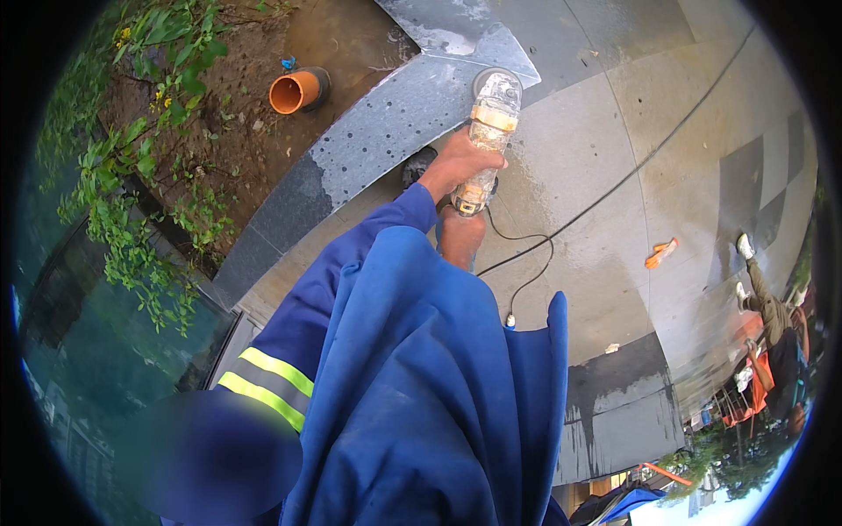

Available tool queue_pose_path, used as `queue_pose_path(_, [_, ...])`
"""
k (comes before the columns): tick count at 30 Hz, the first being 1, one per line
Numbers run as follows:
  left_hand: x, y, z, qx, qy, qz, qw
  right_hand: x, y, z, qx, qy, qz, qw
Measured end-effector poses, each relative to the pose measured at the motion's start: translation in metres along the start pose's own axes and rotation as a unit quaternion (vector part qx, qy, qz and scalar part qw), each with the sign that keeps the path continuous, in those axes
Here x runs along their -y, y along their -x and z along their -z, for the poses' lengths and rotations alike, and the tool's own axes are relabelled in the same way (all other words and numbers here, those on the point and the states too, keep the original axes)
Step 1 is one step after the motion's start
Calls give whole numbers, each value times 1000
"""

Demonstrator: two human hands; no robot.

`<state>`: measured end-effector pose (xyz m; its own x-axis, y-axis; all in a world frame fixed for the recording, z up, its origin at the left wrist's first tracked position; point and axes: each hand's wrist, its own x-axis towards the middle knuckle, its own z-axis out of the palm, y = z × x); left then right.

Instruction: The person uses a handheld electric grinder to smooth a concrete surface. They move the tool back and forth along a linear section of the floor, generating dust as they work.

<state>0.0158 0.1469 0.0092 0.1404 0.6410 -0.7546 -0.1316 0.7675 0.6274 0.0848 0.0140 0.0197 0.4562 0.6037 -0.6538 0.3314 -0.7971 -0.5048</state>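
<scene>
My left hand is wrapped round the middle of a dusty, pale-caked angle grinder. Behind it, my right hand closes on the rear end of the tool; the blue jacket hides most of that arm. The grinder's round disc lies at the tip of a grey stone coping, though I cannot tell whether it spins. Wet dark spots dot the stone. A thin black cable trails from the grinder's rear.
Left of the coping is a muddy bed with an orange pipe and leafy plants. The cable crosses the paving. An orange-and-white glove lies at the right. Farther right, another person is near orange material.
</scene>
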Motion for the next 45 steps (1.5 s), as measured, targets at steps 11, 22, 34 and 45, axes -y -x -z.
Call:
queue_pose_path(11, [-3, -4, 29, -14, 20, 37, 999, 35, 13, -13, -27, 26, 24, 999])
queue_pose_path(22, [0, -6, -2, 2, 16, 37, 999, -10, -5, 0, -15, -22, -2, 1000])
queue_pose_path(34, [-6, 0, -2, -5, -2, 45, 999, -4, -3, -2, -14, -30, 2, 999])
queue_pose_path(45, [-7, 7, 19, 4, 22, 61, 998, 13, 12, -10, -4, 3, -2, 1000])
